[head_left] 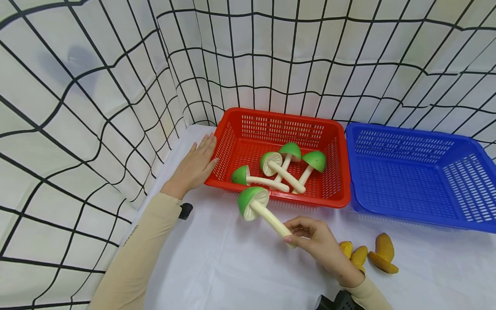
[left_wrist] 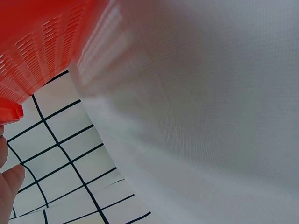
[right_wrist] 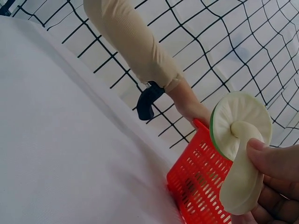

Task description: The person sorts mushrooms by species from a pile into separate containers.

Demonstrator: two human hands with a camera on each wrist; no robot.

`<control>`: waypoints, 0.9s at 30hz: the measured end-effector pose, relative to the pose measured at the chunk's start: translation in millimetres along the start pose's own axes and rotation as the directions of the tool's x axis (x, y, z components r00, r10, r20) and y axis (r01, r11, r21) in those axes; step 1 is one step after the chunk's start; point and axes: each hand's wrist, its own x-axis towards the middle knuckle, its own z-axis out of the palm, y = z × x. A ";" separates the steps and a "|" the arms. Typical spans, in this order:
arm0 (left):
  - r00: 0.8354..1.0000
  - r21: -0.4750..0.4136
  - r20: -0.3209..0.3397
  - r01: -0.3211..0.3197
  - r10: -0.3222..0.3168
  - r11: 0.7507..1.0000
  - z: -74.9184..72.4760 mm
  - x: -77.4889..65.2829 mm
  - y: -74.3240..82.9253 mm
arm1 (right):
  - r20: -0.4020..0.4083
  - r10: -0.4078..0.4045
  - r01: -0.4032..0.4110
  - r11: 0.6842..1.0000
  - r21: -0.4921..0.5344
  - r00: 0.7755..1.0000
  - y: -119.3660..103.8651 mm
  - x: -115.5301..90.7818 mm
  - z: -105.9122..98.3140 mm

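Observation:
Between thumb and fingers my right hand point(head_left: 319, 245) pinches the lower stem of a toy mushroom point(head_left: 267, 211) with a green cap. Its cap is just in front of the near rim of the red basket point(head_left: 310, 199). In the right wrist view the mushroom point(right_wrist: 243, 163) shows its pale gills and stem. Several more green-capped mushrooms point(head_left: 314, 161) lie inside that basket. My left hand point(head_left: 195, 163) rests with extended fingers along the basket's left rim; only part of this hand shows in the left wrist view.
A blue basket point(head_left: 407, 172) stands to the right, beside the red one. Yellow toy bananas point(head_left: 383, 254) lie on the white cloth point(head_left: 217, 258) near my right wrist. Black netting point(head_left: 252, 56) over white sheeting rises behind and at the left.

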 end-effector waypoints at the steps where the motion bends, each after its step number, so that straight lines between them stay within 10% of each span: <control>1: 1.000 -0.001 0.000 0.000 0.000 1.000 0.1 0.0 0.0 | -0.009 0.002 -0.002 1.000 -0.004 1.000 -0.1 0.1 -0.7; 27: 1.000 -0.007 0.003 -0.003 0.003 1.000 -1.8 -0.8 1.4 | -0.166 0.051 -0.048 0.999 0.020 0.985 -5.3 -0.3 -21.4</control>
